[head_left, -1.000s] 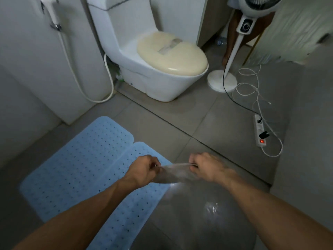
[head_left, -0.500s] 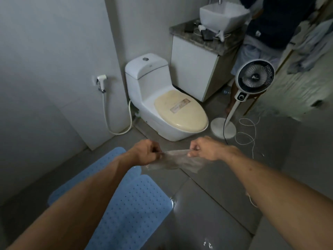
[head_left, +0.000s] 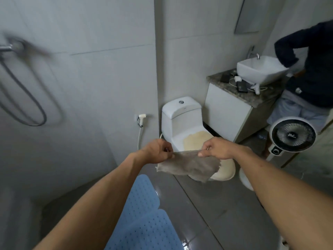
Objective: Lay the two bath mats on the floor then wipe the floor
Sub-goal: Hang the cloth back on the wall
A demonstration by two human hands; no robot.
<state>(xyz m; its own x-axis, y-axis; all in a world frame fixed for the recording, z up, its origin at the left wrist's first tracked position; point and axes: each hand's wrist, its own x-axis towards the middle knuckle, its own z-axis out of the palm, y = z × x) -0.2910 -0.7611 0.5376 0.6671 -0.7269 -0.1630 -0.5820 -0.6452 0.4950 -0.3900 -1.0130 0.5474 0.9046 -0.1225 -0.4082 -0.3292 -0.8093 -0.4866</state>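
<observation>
A grey ragged cloth (head_left: pixel 189 166) hangs stretched between my two hands, in front of me at chest height. My left hand (head_left: pixel 158 151) pinches its left top corner and my right hand (head_left: pixel 216 148) pinches the right top corner. Two light blue perforated bath mats lie flat side by side on the grey tiled floor: one mat (head_left: pixel 142 193) is further off and the other mat (head_left: pixel 149 233) is close to me. My left forearm covers part of both. The wet floor (head_left: pixel 216 213) shines to the right of the mats.
A white toilet (head_left: pixel 182 120) with a cream lid stands ahead, a bidet sprayer (head_left: pixel 141 118) on the wall to its left. A vanity with a white basin (head_left: pixel 259 71) is at the right; a person (head_left: pixel 310 74) stands there. A white standing fan (head_left: pixel 292 137) is at right. A shower hose (head_left: pixel 23 98) hangs at left.
My view has tilted upward, so the wall and vanity show and the mats sit lower. Both hands have risen with the cloth, which now hangs spread open and flat.
</observation>
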